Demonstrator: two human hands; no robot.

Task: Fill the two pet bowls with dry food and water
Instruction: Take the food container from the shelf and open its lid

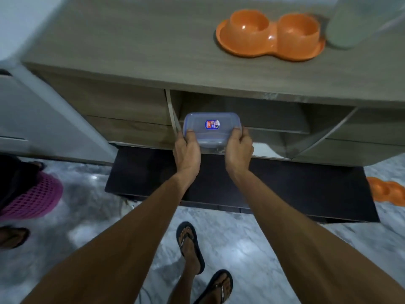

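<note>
In front of the open shelf [280,126], left grip [188,150] and right grip [239,148] clasp a lidded box [211,128] by its ends. This is likely the fetching of the dry food. The bowls [269,35] sit empty on the table [131,40] above. Next: raise the box there and unlid it.

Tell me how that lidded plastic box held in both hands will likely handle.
Likely rigid: the plastic box shows no bowing between the left hand and right hand. Probably light, since it is gripped only at its ends. Its smooth walls may slip.
</note>
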